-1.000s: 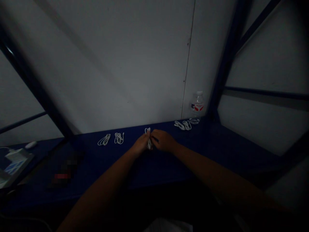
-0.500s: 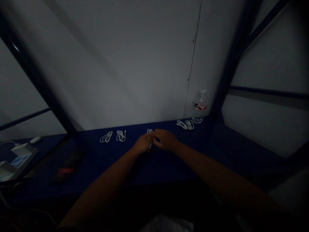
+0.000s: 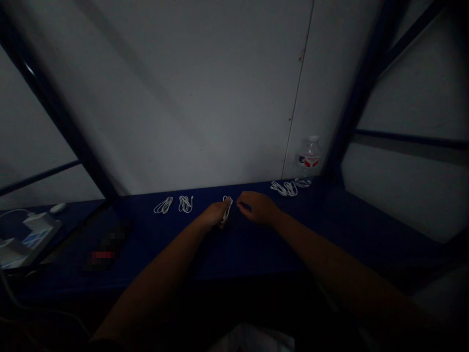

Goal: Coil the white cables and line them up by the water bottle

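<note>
Head view: my left hand (image 3: pixel 214 214) clamped on a white coiled cable (image 3: pixel 227 205) near the back edge of the blue counter (image 3: pixel 242 254); my right hand (image 3: pixel 258 207) open, just beside it, holding nothing; more coiled cables (image 3: pixel 185 204) along that edge.

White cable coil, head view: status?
Left hand holds white cable coil. Right hand beside it, open, not touching. Other coiled cables lie apart, either side.

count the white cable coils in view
5: a coil, another coil on the blue shelf, a third coil in the left hand, and two touching coils by the water bottle, possibly one cable.
</note>
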A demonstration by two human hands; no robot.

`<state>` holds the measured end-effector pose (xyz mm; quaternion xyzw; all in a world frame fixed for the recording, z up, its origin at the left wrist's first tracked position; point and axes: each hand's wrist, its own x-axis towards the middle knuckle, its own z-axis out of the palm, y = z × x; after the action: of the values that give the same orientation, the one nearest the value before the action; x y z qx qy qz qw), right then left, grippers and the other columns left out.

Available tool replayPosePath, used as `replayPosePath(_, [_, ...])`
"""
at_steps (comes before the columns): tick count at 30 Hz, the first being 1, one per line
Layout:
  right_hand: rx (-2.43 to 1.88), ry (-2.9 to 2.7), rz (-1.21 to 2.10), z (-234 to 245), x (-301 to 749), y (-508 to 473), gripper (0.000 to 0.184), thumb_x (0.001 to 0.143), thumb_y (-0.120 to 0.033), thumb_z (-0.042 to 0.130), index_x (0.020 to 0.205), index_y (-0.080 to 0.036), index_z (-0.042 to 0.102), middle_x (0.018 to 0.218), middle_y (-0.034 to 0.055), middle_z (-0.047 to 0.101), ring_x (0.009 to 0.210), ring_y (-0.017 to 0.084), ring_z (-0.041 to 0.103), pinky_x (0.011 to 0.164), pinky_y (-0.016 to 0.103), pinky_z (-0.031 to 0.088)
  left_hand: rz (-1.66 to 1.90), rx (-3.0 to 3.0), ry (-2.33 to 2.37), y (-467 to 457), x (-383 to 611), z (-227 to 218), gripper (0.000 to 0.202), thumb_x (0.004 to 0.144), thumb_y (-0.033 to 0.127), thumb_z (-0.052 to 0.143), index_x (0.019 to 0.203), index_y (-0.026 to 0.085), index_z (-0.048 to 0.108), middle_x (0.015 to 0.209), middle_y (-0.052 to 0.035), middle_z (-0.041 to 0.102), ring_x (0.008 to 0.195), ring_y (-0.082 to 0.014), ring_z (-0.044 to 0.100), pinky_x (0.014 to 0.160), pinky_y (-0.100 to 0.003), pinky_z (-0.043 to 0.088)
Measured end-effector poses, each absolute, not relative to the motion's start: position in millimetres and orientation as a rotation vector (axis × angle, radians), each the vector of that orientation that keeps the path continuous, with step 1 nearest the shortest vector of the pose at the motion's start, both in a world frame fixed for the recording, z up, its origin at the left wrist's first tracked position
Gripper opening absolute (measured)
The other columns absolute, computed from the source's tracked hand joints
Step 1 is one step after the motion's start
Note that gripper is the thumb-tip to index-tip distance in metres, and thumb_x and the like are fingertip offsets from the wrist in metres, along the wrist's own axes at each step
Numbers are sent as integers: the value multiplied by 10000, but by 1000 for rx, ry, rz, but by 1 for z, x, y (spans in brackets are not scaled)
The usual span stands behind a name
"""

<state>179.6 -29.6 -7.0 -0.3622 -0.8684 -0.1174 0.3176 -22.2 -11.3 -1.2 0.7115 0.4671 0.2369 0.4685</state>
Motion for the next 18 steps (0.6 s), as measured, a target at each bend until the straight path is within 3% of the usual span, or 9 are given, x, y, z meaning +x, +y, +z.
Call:
replayPosePath(5, [-790,-2306,-385,-8,174,-31,322,908,-214,536,1226,-198,579,1072,87,658,997,203,603,825,320,491,573,1666,1065,-12,-22,-2,611,848,727,342,644,172,496,436,10,466,367,-112,416,422,-251,301])
replayPosePath(11, [-756,-2344,-417,-12,172,-29,183,919,-191,519,1061,-187,635,1000,89,668,925,192,616,780,311,503,523,1511,918,-11,-23,-6,597,846,738,346,708,175,485,434,33,426,348,-112,391,410,-253,278])
replayPosePath(18, [-717,-2313,-323,-11,174,-27,149,916,-169,513,1006,-170,632,948,101,647,912,205,589,817,358,504,443,1561,864,-16,-21,-4,663,818,800,294,783,169,497,473,36,453,381,-101,392,445,-249,290])
